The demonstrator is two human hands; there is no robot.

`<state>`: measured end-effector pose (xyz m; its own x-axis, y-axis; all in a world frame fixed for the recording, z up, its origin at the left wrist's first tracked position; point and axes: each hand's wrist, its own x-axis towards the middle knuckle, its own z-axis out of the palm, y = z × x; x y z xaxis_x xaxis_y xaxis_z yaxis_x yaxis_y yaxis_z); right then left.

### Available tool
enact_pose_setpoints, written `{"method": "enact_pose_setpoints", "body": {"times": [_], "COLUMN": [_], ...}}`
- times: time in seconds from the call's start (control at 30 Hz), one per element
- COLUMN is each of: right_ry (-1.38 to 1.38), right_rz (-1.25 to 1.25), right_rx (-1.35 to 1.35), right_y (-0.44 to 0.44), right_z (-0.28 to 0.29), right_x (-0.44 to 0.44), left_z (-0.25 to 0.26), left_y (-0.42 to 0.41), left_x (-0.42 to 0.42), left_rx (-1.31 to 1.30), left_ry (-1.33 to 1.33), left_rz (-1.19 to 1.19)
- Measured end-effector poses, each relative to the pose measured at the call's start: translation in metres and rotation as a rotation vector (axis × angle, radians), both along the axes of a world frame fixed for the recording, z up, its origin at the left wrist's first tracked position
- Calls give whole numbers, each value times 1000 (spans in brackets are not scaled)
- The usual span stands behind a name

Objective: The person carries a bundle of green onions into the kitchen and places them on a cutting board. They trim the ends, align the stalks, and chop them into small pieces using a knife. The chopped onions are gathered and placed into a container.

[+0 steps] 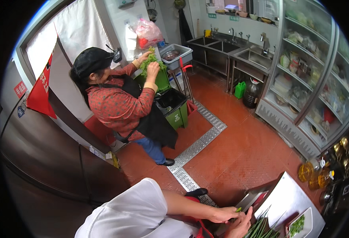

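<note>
Near the bottom of the view, my left hand (225,214) reaches in from a white short sleeve, its fingers closed on a small green vegetable piece (238,209). Close against it is my right hand (240,226), fingers partly extended; whether it also grips the piece cannot be told. Just right of my hands, a bunch of long thin green stalks (261,228) lies on the stainless steel table (293,190). A white rectangular tray (309,221) with chopped greens stands at the table's right.
A co-worker (118,101) holds leafy greens (150,64) above an open green bin (177,117). A metal drain grate (195,148) crosses the red floor. Steel sinks (225,47) and a glass-door refrigerator (299,77) stand beyond. Oil jugs (319,178) are beside the table.
</note>
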<state>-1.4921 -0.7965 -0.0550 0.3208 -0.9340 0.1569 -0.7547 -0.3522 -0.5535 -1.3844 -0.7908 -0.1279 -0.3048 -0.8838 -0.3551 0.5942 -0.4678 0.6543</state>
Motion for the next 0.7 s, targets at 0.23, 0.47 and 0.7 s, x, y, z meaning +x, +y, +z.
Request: {"method": "enact_pose_setpoints", "body": {"times": [0.23, 0.47, 0.7], "right_ry": [-424, -174, 29], "right_rz": [131, 96, 15], "right_rx": [449, 304, 532], "right_y": [-30, -73, -72], "right_z": [-14, -124, -78], "right_x": [106, 171, 233], "left_z": [-27, 52, -53], "left_y": [-41, -139, -92], "left_x": [162, 517, 861], "left_rx": [75, -270, 663], "left_ry": [-195, -1472, -2191], "left_rz": [226, 908, -365]}}
